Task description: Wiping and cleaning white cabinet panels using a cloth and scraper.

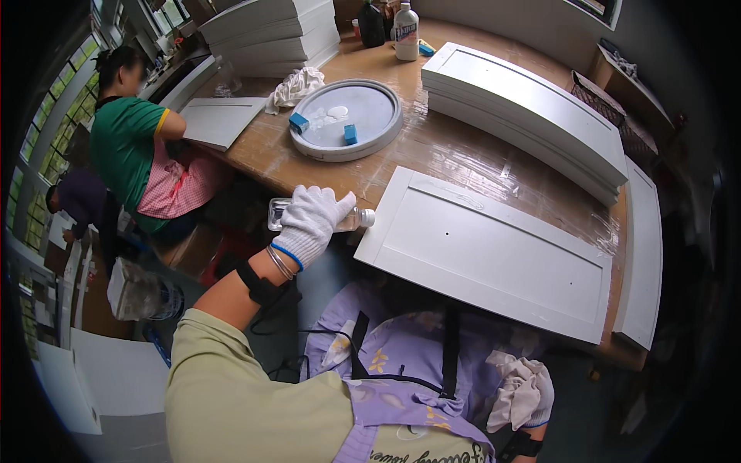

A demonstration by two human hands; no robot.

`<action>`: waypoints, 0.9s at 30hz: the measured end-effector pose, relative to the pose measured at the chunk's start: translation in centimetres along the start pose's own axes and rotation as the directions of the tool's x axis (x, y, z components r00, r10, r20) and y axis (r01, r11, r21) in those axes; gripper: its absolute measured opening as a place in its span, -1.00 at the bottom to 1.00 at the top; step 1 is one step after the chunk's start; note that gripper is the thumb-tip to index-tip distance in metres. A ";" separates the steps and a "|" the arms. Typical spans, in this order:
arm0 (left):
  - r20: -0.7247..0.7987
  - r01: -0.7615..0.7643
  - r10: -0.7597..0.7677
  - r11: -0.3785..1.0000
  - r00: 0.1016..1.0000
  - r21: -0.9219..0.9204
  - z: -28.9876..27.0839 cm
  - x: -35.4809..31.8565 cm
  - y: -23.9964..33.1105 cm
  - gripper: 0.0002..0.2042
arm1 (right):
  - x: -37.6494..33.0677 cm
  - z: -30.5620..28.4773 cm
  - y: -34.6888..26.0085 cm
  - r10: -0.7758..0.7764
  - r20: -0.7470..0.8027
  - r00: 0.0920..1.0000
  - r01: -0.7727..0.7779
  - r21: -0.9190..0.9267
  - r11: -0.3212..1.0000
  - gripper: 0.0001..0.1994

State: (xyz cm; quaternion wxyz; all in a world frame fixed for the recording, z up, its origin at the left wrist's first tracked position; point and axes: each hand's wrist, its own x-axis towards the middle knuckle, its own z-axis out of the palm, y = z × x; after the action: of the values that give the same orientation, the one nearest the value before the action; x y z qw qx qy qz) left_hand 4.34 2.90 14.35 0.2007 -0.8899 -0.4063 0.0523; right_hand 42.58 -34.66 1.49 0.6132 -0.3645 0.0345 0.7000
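Observation:
My left hand (312, 222), in a white knit glove with a blue cuff, is closed around a clear plastic bottle (275, 214). The bottle lies sideways, its white cap toward the near corner of a white framed door panel (478, 251). This panel rests flat on the table in front of me, with small dark holes and a few streaks along its far frame. Low at the right, off the table beside my purple apron, my right hand (544, 401) is gloved too and grips a crumpled pale cloth (515, 390), which hides most of its fingers.
A round grey tray (392, 130) holds blue blocks (350, 134) and a white blob. Stacked white panels (525, 116) stand behind my panel, others (270, 38) at the far left. A white bottle (406, 32) and a rag (296, 87) lie farther back. A person in green (127, 147) sits left.

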 end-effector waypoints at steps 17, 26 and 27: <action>0.075 0.068 -0.055 0.979 0.996 -0.191 -1.0 6.3 -0.2 -0.56 | -0.6 2.8 0.1 -0.043 0.009 0.999 0.043 0.035 0.998 -0.75; 0.137 0.299 -0.386 0.400 0.912 -0.866 -1.4 17.0 -0.3 -0.17 | -0.2 8.7 1.6 -0.336 -0.039 0.941 0.290 -0.422 0.859 -0.72; 0.037 0.195 -0.385 0.379 0.922 -0.905 -0.9 18.6 -0.3 -0.17 | -0.5 9.9 2.1 -0.440 -0.008 0.898 0.366 -0.543 0.756 -0.72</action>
State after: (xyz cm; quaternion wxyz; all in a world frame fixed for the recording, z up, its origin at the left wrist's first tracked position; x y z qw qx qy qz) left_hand 16.70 16.63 16.62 -0.2592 -0.7741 -0.5013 -0.2868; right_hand 36.10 -30.64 8.16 0.6214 -0.5640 -0.1972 0.5068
